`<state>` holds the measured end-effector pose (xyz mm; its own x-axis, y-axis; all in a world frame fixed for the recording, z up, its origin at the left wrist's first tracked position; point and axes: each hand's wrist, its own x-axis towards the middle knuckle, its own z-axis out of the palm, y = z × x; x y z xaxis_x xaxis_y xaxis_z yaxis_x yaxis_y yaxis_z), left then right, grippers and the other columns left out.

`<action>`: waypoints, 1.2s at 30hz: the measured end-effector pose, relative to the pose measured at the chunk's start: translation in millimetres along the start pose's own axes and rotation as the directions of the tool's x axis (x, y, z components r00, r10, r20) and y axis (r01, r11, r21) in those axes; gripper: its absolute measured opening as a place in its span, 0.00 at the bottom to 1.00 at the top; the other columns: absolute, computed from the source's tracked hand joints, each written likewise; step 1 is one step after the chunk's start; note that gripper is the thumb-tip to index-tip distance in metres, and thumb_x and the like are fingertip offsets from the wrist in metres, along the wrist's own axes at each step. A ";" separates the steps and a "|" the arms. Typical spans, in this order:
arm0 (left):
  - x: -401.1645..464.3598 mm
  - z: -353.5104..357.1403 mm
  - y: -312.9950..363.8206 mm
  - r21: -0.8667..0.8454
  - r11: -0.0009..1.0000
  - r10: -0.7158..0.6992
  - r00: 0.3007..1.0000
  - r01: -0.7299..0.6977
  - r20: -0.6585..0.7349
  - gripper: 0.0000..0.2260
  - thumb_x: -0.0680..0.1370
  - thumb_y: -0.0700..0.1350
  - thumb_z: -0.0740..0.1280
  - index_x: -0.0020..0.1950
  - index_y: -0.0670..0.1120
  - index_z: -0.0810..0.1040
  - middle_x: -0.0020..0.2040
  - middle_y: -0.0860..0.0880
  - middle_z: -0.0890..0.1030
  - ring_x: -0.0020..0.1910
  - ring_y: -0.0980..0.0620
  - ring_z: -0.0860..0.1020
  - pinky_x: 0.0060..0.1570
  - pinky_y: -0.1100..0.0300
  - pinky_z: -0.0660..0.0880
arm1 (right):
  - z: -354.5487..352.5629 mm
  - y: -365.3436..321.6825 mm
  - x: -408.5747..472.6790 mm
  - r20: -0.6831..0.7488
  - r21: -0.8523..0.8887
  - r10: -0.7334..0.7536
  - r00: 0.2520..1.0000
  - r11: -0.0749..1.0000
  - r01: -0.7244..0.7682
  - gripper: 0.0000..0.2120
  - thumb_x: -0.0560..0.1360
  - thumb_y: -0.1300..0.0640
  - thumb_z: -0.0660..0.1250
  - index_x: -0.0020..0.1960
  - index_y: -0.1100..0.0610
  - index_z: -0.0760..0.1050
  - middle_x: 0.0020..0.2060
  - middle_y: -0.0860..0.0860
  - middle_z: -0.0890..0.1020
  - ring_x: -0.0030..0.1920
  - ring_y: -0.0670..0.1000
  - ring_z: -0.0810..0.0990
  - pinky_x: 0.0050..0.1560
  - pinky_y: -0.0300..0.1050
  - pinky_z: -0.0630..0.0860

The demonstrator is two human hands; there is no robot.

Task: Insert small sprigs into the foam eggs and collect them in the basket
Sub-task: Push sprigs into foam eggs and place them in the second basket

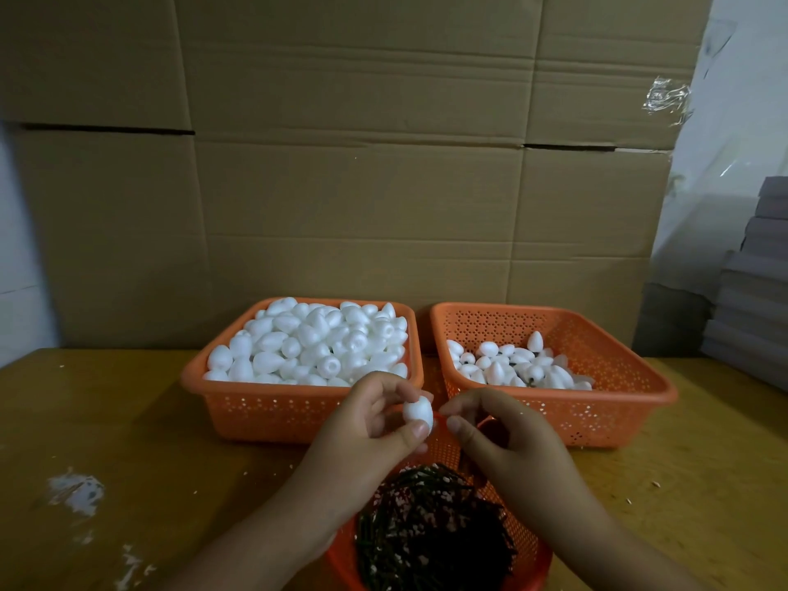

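My left hand (375, 424) pinches a white foam egg (418, 413) between thumb and fingers, just above the near basket. My right hand (490, 432) sits close beside the egg, thumb and forefinger pinched together at its side; any sprig between them is too small to see. A round orange basket (533, 560) full of dark green sprigs (430, 531) lies below my hands. The left orange basket (273, 411) is heaped with plain foam eggs (315, 343). The right orange basket (618, 403) holds a smaller pile of eggs (516, 364), some with dark stems.
All baskets rest on a wooden table (128, 441) with white foam crumbs (76, 490) at the left. A wall of cardboard boxes (362, 164) stands right behind the baskets. Stacked grey sheets (754, 283) rise at the right edge.
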<state>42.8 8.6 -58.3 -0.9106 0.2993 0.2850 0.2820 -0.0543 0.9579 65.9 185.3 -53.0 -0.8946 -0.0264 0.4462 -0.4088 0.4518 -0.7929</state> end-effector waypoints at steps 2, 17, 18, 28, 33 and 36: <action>-0.6 -0.3 -0.6 0.017 1.000 0.016 1.000 -0.016 0.006 0.09 0.77 0.33 0.68 0.52 0.45 0.74 0.55 0.53 0.84 0.57 0.54 0.82 0.52 0.60 0.78 | 0.5 1.1 -0.1 0.018 -0.033 -0.006 1.000 0.999 0.006 0.08 0.75 0.61 0.70 0.45 0.48 0.81 0.33 0.41 0.79 0.34 0.42 0.77 0.40 0.41 0.74; -6.1 4.4 9.2 0.310 0.929 0.216 0.976 -0.201 -0.015 0.26 0.75 0.33 0.70 0.60 0.64 0.74 0.56 0.61 0.82 0.60 0.61 0.77 0.59 0.62 0.71 | 0.5 10.0 -0.1 0.162 -0.189 -0.038 0.986 0.980 0.069 0.14 0.75 0.60 0.69 0.49 0.39 0.80 0.41 0.38 0.80 0.43 0.42 0.79 0.43 0.32 0.70; -6.6 4.9 8.6 0.334 0.919 0.229 0.973 -0.210 -0.019 0.26 0.75 0.33 0.70 0.60 0.63 0.73 0.56 0.62 0.82 0.60 0.62 0.77 0.60 0.63 0.71 | 0.6 10.1 0.0 0.164 -0.191 -0.040 0.986 0.979 0.071 0.15 0.75 0.60 0.69 0.49 0.38 0.80 0.41 0.38 0.80 0.43 0.42 0.78 0.43 0.32 0.71; -13.9 13.6 4.3 0.637 0.715 0.370 0.929 -0.288 0.006 0.25 0.71 0.47 0.75 0.59 0.69 0.68 0.55 0.66 0.75 0.60 0.66 0.71 0.56 0.71 0.67 | 1.3 6.3 -2.2 0.225 -0.199 -0.076 0.971 0.972 0.123 0.12 0.76 0.59 0.67 0.54 0.45 0.80 0.48 0.44 0.83 0.50 0.45 0.80 0.52 0.53 0.77; -14.0 13.2 2.9 0.655 0.707 0.349 0.937 -0.265 0.002 0.15 0.69 0.54 0.73 0.51 0.66 0.72 0.53 0.67 0.71 0.57 0.67 0.71 0.50 0.78 0.65 | 1.5 6.8 -2.1 0.243 -0.191 -0.089 0.966 0.972 0.138 0.09 0.74 0.56 0.64 0.52 0.49 0.80 0.47 0.46 0.83 0.50 0.47 0.81 0.51 0.57 0.77; -12.6 12.3 2.2 0.633 0.728 0.353 0.935 -0.264 -0.017 0.12 0.68 0.59 0.70 0.50 0.65 0.74 0.52 0.66 0.72 0.56 0.65 0.72 0.50 0.78 0.65 | 1.9 7.2 -1.6 0.234 -0.172 -0.074 0.969 0.978 0.116 0.10 0.75 0.57 0.66 0.53 0.44 0.79 0.47 0.45 0.83 0.50 0.46 0.81 0.52 0.55 0.77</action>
<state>58.6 16.4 -60.2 -0.7572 0.2445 0.6057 0.6365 0.4844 0.6002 64.1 186.9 -60.2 -0.8794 -0.2679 0.3936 -0.4725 0.5921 -0.6528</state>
